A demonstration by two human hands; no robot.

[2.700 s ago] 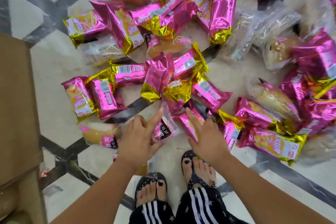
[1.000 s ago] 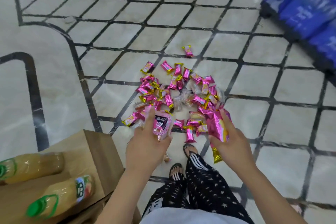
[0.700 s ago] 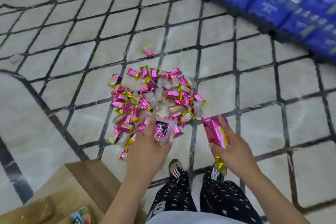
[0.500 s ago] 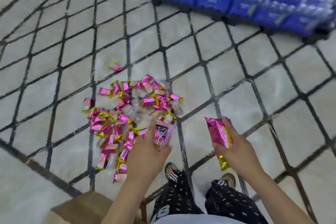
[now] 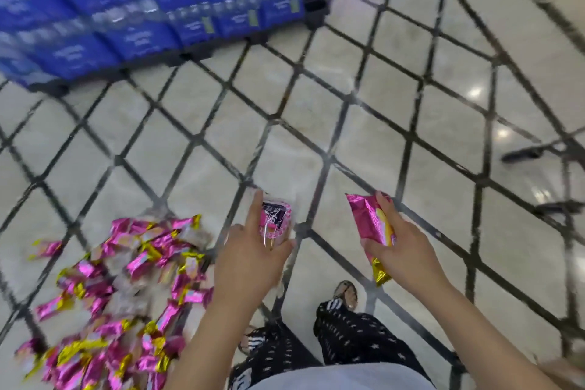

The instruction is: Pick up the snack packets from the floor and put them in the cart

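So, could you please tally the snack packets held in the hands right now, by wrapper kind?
Clear packet with pink print, left hand: 1
Pink-and-gold foil packet, right hand: 1
Total held: 2
The floor pile is too blurred to count.

The blurred packet pile (image 5: 126, 294) runs off the bottom edge.

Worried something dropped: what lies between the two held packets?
In the head view, only bare tiled floor shows between the clear packet in the left hand and the pink packet in the right hand.
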